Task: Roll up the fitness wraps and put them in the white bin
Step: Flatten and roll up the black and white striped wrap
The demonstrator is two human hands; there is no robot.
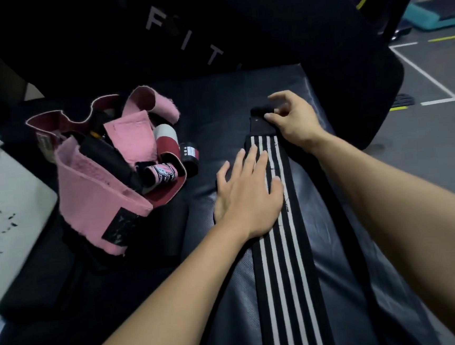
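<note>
right of the pink wrap pile (pixel 104 188), left hand (pixel 247 195) presses flat on the striped wrap (pixel 286 263), anchoring it; right hand (pixel 293 117) pinches its far end to start rolling.

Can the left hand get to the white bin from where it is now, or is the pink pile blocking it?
Probably yes. The left hand lies flat on the striped wrap; the white bin sits at the far left. The pink pile stands between them, but the dark mat nearer the person looks free, so the hand could pass there or above.

Dark padded mat (pixel 341 286), striped wrap (pixel 286 263) flat down centre-right, pink wrap pile (pixel 104 188) centre-left, white bin (pixel 0 197) at left edge
</note>
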